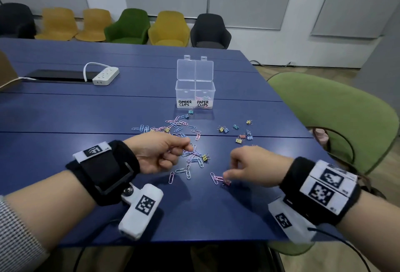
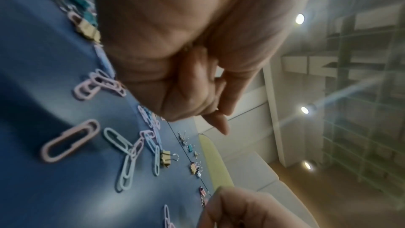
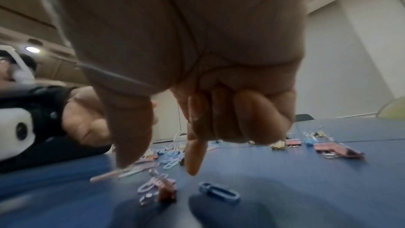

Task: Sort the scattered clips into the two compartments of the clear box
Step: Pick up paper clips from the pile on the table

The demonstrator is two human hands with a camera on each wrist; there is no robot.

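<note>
Clips (image 1: 186,139) lie spread over the blue table (image 1: 65,116), paper clips mostly in the middle and little binder clips (image 1: 242,135) toward 2 o'clock from the hands. They look tiny, light and hard, and the flat paper clips will likely be slippery to lift, so a fingertip pinch at one edge should work best; a binder clip is best taken by its fat body. The clear box (image 1: 195,93) stands open at 12 o'clock, well apart from the hands, with one side marked for binder clips and one for paper clips. A few paper clips are already in the paper clip side. The right hand (image 1: 257,166) hangs just over a pink binder clip (image 1: 226,183), its thumb and first finger pointing down with a gap between them and nothing held. The left hand (image 1: 160,152) has curled fingers over the pile, with thumb and finger together; whether it pinches a clip cannot be told. A white power strip (image 1: 106,76) lies at 10 o'clock.
</note>
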